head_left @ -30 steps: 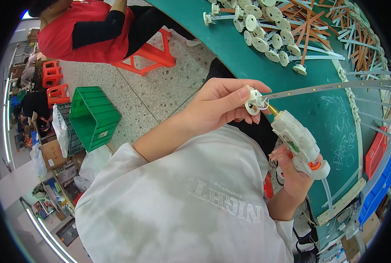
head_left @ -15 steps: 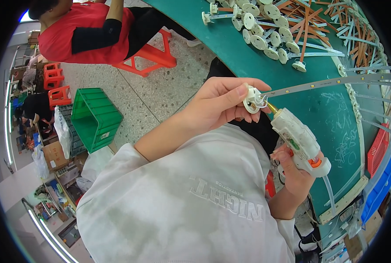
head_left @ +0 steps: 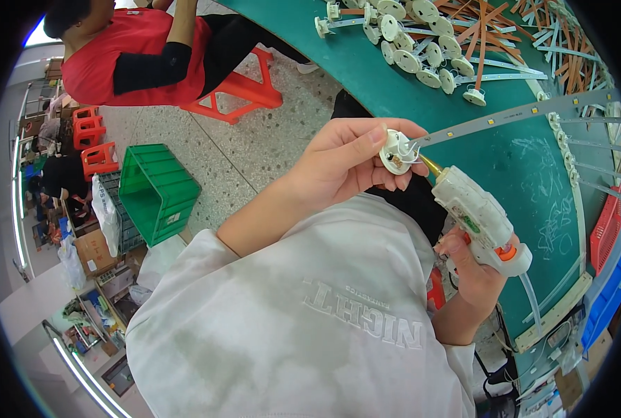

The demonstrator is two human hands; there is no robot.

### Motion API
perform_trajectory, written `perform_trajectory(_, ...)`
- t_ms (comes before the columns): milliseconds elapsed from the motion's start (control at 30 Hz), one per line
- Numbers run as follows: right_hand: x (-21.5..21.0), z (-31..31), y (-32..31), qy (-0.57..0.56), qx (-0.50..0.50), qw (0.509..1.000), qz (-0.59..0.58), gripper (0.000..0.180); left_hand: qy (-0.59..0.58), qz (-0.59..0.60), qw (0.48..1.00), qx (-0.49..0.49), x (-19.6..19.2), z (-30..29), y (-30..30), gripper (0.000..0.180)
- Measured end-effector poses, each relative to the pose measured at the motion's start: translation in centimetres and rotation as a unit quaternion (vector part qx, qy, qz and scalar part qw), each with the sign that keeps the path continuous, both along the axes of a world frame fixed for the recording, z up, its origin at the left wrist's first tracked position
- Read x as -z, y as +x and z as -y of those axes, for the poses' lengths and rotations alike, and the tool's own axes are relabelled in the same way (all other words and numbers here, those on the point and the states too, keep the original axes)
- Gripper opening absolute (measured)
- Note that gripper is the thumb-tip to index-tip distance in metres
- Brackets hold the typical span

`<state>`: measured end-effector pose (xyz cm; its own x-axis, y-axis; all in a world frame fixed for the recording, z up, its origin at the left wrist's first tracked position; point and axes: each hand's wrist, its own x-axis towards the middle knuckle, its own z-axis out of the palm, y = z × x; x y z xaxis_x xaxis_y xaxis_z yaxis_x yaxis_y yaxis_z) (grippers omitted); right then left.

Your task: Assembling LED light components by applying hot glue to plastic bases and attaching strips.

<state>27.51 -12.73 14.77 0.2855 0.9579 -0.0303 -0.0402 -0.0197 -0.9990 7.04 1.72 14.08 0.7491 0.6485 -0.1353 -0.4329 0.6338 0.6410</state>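
Observation:
My left hand is closed on a round cream plastic base, pinched between thumb and fingers. Thin white wires curl on the base's inner side. From it an LED strip, grey with small yellow chips, stretches out to the right. In my right hand is a white hot glue gun, its grip wrapped by my fingers. The gun's brass nozzle points up-left and sits at the wires by the base; whether it touches them I cannot tell. A clear glue stick trails from its rear.
On the green table lies a pile of similar round bases with strips, beside loose orange and white strips. Red and blue trays stand at the right. A person in red sits across; a green crate is on the left.
The base has tilted slightly in my left hand and its strip's far end has swung upward. The glue gun has shifted a little to the right, its nozzle still near the wires.

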Motion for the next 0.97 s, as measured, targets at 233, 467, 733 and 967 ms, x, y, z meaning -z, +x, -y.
perform_trajectory(233, 0.1, 0.1, 0.1, 0.007, -0.016, 1.000, 0.026, 0.046, -0.027, 0.032, 0.999, 0.016, 0.1, -0.1, 0.2, 0.043)
perform_trajectory(467, 0.9, 0.4, 0.9, -0.012, -0.042, 0.998, -0.038, 0.044, 0.010, 0.014, 0.999, 0.030, 0.2, -0.2, -0.1, 0.045)
perform_trajectory(733, 0.9, 0.4, 3.1, -0.074, -0.071, 0.978, -0.182, 0.047, 0.080, 0.022, 0.992, 0.092, -0.5, -0.4, -0.8, 0.050)
perform_trajectory(967, 0.8, 0.2, 3.6, -0.045, -0.131, 0.981, -0.133, 0.066, 0.264, -0.069, 0.956, 0.109, -2.2, -0.1, -1.0, 0.058)
